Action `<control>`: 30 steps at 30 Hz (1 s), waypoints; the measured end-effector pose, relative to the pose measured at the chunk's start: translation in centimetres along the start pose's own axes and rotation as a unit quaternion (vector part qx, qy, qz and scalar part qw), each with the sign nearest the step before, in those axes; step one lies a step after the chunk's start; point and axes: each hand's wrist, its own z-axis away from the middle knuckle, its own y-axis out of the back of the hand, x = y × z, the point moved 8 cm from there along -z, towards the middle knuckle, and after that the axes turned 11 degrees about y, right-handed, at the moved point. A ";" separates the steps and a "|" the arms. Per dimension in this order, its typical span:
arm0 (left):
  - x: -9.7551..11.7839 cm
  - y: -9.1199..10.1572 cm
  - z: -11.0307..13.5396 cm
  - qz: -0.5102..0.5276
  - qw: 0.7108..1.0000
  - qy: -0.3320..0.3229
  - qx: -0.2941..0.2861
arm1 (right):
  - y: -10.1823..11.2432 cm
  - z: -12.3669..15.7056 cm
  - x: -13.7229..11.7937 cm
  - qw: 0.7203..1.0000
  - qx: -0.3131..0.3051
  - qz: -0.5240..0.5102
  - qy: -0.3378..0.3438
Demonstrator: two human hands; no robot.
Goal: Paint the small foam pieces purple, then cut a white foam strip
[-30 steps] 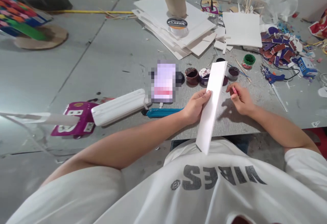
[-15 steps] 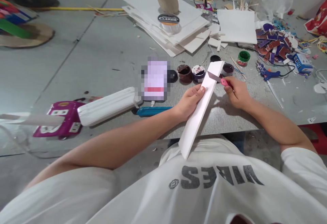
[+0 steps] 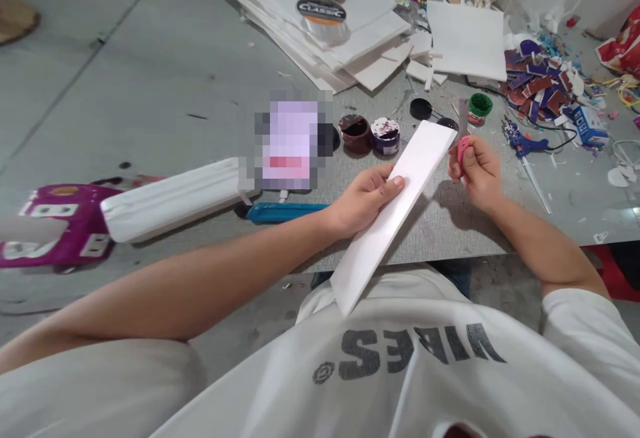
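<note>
My left hand (image 3: 367, 199) grips a long white foam board strip (image 3: 395, 215) near its middle, thumb on top and the other fingers beneath. The strip slants from the paint pots down to my shirt. To its right, my right hand (image 3: 477, 170) is closed around the pink handle of a small knife (image 3: 463, 121). The blade points up and away from me, apart from the strip's far end. Just beyond the strip are a brown paint pot (image 3: 355, 135), a purple paint pot (image 3: 385, 137) and a black lid (image 3: 421, 109). An open green pot (image 3: 480, 109) stands behind the knife.
A phone with a blurred screen (image 3: 290, 138), a blue cutter (image 3: 287, 212) and a white oblong case (image 3: 175, 198) lie at left. Stacked white boards (image 3: 360, 45) bear a line spool (image 3: 321, 19). At right are a blue glue gun (image 3: 525, 141) and painted scraps (image 3: 537, 85).
The knife has come off the strip; my right hand has moved right and turned the blade upright. The strip is tilted further to the right. The view has shifted.
</note>
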 end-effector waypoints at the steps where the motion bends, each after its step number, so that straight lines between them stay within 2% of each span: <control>1: -0.1 -0.1 0.1 -0.005 1.000 0.002 -0.007 | -0.1 0.1 0.0 1.000 0.003 -0.001 -0.004; 11: -0.1 0.1 0.3 -0.043 0.999 -0.001 0.001 | 0.1 0.2 -0.8 0.999 0.033 -0.003 -0.017; 21: 0.0 0.2 0.3 -0.054 0.999 -0.005 0.007 | -0.1 0.0 -1.5 0.999 0.011 0.023 0.022; 30: -0.9 0.3 0.3 -0.014 0.999 0.033 -0.007 | 0.3 0.9 -1.5 0.996 0.045 0.063 0.038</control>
